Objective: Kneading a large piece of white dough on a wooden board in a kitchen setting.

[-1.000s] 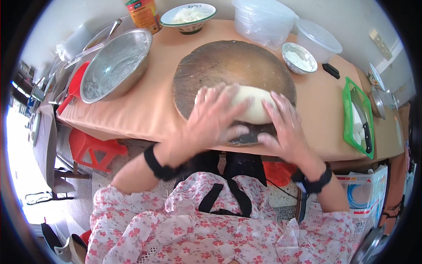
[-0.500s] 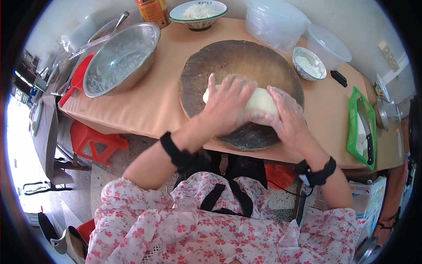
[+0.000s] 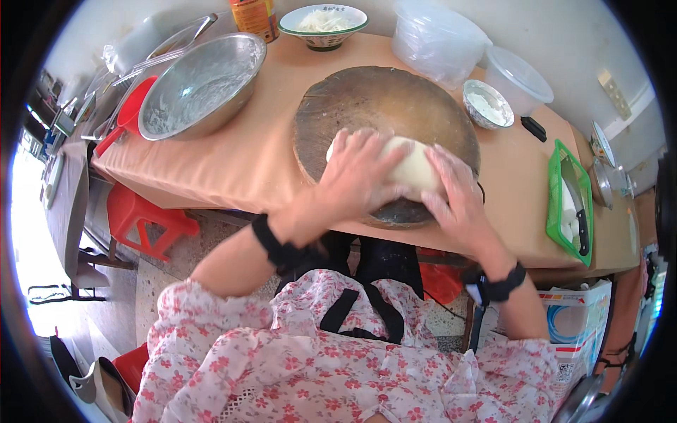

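Spreading across the left part of the dough (image 3: 412, 169) in the head view, the left hand (image 3: 354, 176) lies open; the right hand (image 3: 460, 197), unclosed too, covers the other end. Its thumb reaches less far along the near side than half a second ago, so its hold looks looser. Smooth, pale and loaf-shaped, the dough sits on a round, dark, worn wooden board (image 3: 388, 99).

Not much readable near me tbh: dark characters (image 3: 334, 9) inside white, green-rimmed round bowl (image 3: 324, 42); orange cylindrical tin (image 3: 258, 22), print too blurry for me; square black-and-white code (image 3: 565, 372) on white, red-striped package (image 3: 580, 321).
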`<action>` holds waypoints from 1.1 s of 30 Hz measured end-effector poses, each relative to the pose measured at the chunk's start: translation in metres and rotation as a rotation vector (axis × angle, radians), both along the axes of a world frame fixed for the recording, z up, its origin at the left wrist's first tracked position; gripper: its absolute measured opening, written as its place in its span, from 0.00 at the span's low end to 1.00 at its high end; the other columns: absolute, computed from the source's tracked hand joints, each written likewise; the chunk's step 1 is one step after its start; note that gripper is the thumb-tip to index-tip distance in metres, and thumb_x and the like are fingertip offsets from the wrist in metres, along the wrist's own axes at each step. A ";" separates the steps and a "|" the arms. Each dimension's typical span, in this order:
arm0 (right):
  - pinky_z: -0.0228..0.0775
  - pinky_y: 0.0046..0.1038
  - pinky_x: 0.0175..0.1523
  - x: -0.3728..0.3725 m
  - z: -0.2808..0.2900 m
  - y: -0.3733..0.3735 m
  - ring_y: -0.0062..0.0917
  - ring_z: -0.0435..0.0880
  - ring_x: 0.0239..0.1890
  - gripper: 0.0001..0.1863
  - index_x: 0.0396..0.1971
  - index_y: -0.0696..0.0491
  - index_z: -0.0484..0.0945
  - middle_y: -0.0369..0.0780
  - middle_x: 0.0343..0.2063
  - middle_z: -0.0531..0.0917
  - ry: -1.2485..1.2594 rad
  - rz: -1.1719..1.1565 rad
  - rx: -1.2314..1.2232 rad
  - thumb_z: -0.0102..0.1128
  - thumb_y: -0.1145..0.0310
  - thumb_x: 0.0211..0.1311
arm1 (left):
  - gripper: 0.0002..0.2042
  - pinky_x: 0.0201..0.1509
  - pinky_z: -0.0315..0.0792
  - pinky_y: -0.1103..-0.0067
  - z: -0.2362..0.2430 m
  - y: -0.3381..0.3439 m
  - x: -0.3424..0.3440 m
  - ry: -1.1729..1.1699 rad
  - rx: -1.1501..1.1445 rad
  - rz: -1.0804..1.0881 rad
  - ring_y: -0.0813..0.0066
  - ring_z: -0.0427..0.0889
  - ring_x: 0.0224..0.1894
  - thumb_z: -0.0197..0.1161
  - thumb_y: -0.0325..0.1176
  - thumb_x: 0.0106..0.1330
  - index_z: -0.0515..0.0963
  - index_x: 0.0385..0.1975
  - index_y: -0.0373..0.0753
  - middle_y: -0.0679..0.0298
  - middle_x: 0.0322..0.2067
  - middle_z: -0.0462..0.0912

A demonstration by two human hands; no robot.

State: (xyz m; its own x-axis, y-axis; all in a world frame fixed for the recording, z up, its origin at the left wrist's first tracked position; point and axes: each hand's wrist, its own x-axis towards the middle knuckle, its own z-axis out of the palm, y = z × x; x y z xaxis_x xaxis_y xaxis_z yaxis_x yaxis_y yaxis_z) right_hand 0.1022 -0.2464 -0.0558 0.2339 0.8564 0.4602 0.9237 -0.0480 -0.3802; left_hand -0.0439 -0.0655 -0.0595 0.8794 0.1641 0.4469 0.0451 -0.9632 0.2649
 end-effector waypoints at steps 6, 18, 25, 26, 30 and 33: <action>0.48 0.54 0.67 -0.055 -0.005 -0.046 0.49 0.59 0.68 0.31 0.60 0.48 0.74 0.45 0.65 0.66 -0.237 0.010 -0.009 0.61 0.47 0.59 | 0.34 0.67 0.52 0.53 -0.034 -0.037 -0.060 -0.278 0.140 0.043 0.52 0.66 0.61 0.65 0.57 0.54 0.71 0.61 0.48 0.57 0.60 0.68; 0.55 0.50 0.65 0.041 0.004 0.039 0.42 0.69 0.65 0.34 0.64 0.50 0.68 0.46 0.63 0.71 0.136 -0.138 -0.205 0.47 0.42 0.67 | 0.34 0.67 0.47 0.39 0.001 0.033 0.050 0.050 0.092 0.112 0.48 0.59 0.68 0.50 0.63 0.65 0.67 0.63 0.46 0.56 0.62 0.69; 0.59 0.44 0.65 0.073 0.027 0.077 0.43 0.73 0.62 0.31 0.59 0.50 0.75 0.47 0.58 0.77 0.165 -0.250 -0.197 0.40 0.42 0.70 | 0.31 0.67 0.45 0.36 0.024 0.060 0.092 0.269 0.145 0.206 0.49 0.56 0.70 0.41 0.63 0.71 0.71 0.62 0.48 0.57 0.63 0.69; 0.62 0.41 0.64 0.074 0.024 0.078 0.43 0.73 0.61 0.31 0.59 0.49 0.75 0.47 0.58 0.76 0.150 -0.232 -0.170 0.40 0.42 0.70 | 0.30 0.67 0.44 0.36 0.022 0.057 0.092 0.308 0.079 0.170 0.49 0.56 0.71 0.41 0.63 0.71 0.71 0.62 0.49 0.57 0.63 0.69; 0.64 0.43 0.62 0.052 0.019 0.072 0.44 0.73 0.60 0.30 0.60 0.51 0.73 0.49 0.57 0.76 0.338 -0.240 -0.402 0.42 0.45 0.70 | 0.28 0.66 0.54 0.45 0.038 0.042 0.071 0.511 -0.184 0.076 0.50 0.61 0.68 0.39 0.60 0.72 0.70 0.63 0.50 0.59 0.63 0.69; 0.63 0.43 0.62 0.014 0.008 0.044 0.46 0.72 0.60 0.32 0.61 0.53 0.70 0.50 0.57 0.75 0.181 -0.092 -0.144 0.48 0.45 0.68 | 0.27 0.62 0.61 0.56 0.020 0.022 0.035 0.449 -0.234 0.042 0.51 0.67 0.64 0.47 0.58 0.70 0.69 0.64 0.50 0.58 0.62 0.70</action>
State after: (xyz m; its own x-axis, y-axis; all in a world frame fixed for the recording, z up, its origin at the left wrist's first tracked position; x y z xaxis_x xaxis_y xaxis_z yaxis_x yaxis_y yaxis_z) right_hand 0.1161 -0.2028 -0.0478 0.3818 0.8815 0.2780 0.8301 -0.1948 -0.5224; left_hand -0.0092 -0.0430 -0.0392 0.9670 0.2535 -0.0267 0.2411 -0.8755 0.4187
